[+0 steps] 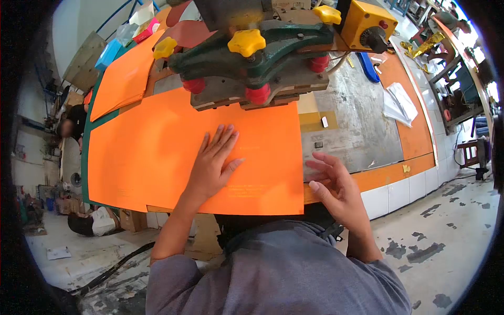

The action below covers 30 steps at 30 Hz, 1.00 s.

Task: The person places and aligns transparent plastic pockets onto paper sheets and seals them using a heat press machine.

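A large orange sheet [268, 157] lies under the front of a green press head [210, 59] with yellow knobs and red fittings. My left hand [216, 160] rests on the sheet, palm down, fingers stretched out. To the right of the sheet's edge, my right hand [336, 189] hovers over the table's front edge, fingers apart and slightly curled, with nothing in it. Beside the sheet lies a metal plate [362, 142] with a strip of tan tape [311, 122] and small pieces on it.
More orange sheets [123, 79] are stacked at the back left. A yellow control box [367, 26] stands at the back right, near a blue object [368, 67] and white papers [400, 104]. Other people [97, 222] are at the far left and far right.
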Tool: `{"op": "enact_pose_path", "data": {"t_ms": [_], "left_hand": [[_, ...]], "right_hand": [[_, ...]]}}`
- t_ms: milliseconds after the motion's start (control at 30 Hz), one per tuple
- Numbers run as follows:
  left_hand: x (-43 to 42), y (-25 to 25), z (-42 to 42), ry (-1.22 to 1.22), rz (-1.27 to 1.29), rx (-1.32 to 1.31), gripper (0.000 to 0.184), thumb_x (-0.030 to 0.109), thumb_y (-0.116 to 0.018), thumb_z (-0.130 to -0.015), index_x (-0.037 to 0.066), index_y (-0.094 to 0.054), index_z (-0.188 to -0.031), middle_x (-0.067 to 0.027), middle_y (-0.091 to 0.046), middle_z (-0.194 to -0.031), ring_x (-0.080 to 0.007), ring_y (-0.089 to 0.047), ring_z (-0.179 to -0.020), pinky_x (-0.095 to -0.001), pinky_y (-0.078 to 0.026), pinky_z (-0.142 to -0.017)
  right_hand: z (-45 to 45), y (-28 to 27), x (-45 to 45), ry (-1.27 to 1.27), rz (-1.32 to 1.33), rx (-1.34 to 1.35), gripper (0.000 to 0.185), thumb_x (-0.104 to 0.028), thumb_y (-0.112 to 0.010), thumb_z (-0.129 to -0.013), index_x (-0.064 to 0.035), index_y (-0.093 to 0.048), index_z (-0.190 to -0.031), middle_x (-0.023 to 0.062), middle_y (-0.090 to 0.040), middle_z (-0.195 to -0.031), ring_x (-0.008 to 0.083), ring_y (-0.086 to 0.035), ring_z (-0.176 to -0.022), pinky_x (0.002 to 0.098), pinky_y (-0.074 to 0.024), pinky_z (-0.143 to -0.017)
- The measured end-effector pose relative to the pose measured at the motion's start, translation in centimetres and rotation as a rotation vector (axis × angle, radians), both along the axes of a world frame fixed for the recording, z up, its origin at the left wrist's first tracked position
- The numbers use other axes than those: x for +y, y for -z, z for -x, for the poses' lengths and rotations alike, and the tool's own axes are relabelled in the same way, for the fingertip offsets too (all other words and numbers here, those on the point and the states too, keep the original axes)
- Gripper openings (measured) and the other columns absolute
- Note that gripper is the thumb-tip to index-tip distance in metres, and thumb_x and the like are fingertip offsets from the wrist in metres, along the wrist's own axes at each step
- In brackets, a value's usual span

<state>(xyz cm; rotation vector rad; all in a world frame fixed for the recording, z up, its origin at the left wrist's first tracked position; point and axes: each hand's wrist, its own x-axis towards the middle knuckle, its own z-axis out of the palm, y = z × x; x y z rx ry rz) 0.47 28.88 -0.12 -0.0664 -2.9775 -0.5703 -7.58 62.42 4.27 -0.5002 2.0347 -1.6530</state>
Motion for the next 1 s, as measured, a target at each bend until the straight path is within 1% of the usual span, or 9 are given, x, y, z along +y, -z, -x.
{"op": "enact_pose_path", "data": {"t_ms": [67, 100, 167, 267, 400, 600, 733, 933, 1000], "left_hand": [[0.8, 0.0, -0.2, 0.012, 0.002, -0.007, 0.068, 0.039, -0.065, -0.108, 0.009, -0.044, -0.166, -0.0119, -0.038, -0.175, -0.0312, -0.028, -0.165, -0.0551, -0.019, -0.134], [1.1, -0.1, -0.3, 0.03, 0.005, -0.016, 0.069, 0.039, -0.065, -0.108, 0.008, -0.045, -0.165, -0.0119, -0.037, -0.175, -0.0314, -0.028, -0.165, -0.0555, -0.019, -0.134], [1.9, -0.5, -0.5, 0.033, -0.014, -0.024, 0.068, 0.04, -0.065, -0.108, 0.008, -0.045, -0.165, -0.0118, -0.037, -0.175, -0.0315, -0.028, -0.165, -0.0556, -0.018, -0.134], [2.4, -0.4, -0.6, 0.041, -0.026, -0.025, 0.068, 0.041, -0.064, -0.108, 0.008, -0.046, -0.165, -0.0118, -0.037, -0.176, -0.0316, -0.028, -0.165, -0.0558, -0.018, -0.134], [2.4, -0.3, -0.6, 0.04, -0.027, -0.021, 0.069, 0.042, -0.064, -0.108, 0.008, -0.046, -0.164, -0.0123, -0.038, -0.175, -0.0316, -0.028, -0.165, -0.0559, -0.018, -0.134], [2.2, -0.1, -0.6, 0.044, -0.073, -0.007, 0.069, 0.042, -0.066, -0.107, 0.007, -0.048, -0.163, -0.0128, -0.04, -0.174, -0.0316, -0.029, -0.165, -0.0559, -0.019, -0.134], [2.1, -0.5, -0.6, 0.026, -0.111, 0.017, 0.066, 0.039, -0.068, -0.106, 0.006, -0.05, -0.161, -0.0139, -0.045, -0.17, -0.0326, -0.034, -0.162, -0.0558, -0.021, -0.134], [0.9, -1.5, -1.5, -0.229, -0.556, 0.2, 0.045, 0.026, -0.07, -0.107, 0.005, -0.065, -0.146, -0.0169, -0.068, -0.147, -0.0307, -0.06, -0.144, -0.0463, -0.044, -0.121], [-1.3, -2.5, -1.7, -0.322, -0.487, 0.216, 0.043, 0.026, -0.07, -0.107, 0.004, -0.067, -0.143, -0.0178, -0.07, -0.144, -0.0302, -0.062, -0.141, -0.0437, -0.046, -0.119]], "right_hand": [[0.3, 0.8, -0.4, -0.004, 0.254, -0.194, 0.054, -0.008, -0.067, -0.103, -0.0023, -0.048, -0.154, 0.0162, -0.06, -0.152, 0.0212, -0.066, -0.125, 0.0368, -0.0522, -0.107], [0.4, 0.6, -0.5, -0.008, 0.252, -0.193, 0.054, -0.008, -0.067, -0.103, -0.0023, -0.048, -0.154, 0.0162, -0.06, -0.152, 0.0212, -0.066, -0.125, 0.0368, -0.0522, -0.107], [0.7, 0.0, -0.7, 0.039, 0.249, -0.212, 0.056, -0.008, -0.068, -0.101, 0.0002, -0.048, -0.153, 0.0171, -0.053, -0.158, 0.0288, -0.055, -0.143, 0.0442, -0.0451, -0.118], [0.9, 0.1, -1.1, 0.099, 0.296, -0.218, 0.057, -0.006, -0.068, -0.099, 0.0009, -0.048, -0.152, 0.0173, -0.054, -0.157, 0.0307, -0.053, -0.147, 0.0459, -0.0448, -0.119], [1.1, 0.8, -0.8, 0.118, 0.34, -0.188, 0.055, -0.007, -0.068, -0.101, -0.0002, -0.049, -0.152, 0.0149, -0.053, -0.157, 0.0281, -0.05, -0.149, 0.0453, -0.0423, -0.122], [1.5, 1.1, -1.0, 0.192, 0.44, -0.279, 0.046, -0.002, -0.062, -0.096, 0.0007, -0.054, -0.142, 0.0211, -0.054, -0.158, 0.0319, -0.051, -0.15, 0.0502, -0.0444, -0.121], [1.6, 1.4, -1.5, 0.232, 0.471, -0.289, 0.04, -0.001, -0.061, -0.096, -0.0005, -0.057, -0.135, 0.0206, -0.056, -0.154, 0.0293, -0.057, -0.142, 0.0481, -0.048, -0.118], [2.6, 1.1, -2.9, 0.247, 0.484, -0.244, 0.046, 0.003, -0.063, -0.095, 0.0, -0.053, -0.14, 0.0203, -0.059, -0.146, 0.0259, -0.06, -0.133, 0.0414, -0.0518, -0.111], [3.2, 1.0, -3.2, 0.236, 0.483, -0.318, 0.055, 0.003, -0.065, -0.096, -0.0027, -0.048, -0.148, 0.0204, -0.06, -0.143, 0.0242, -0.062, -0.128, 0.041, -0.0521, -0.11]]}}
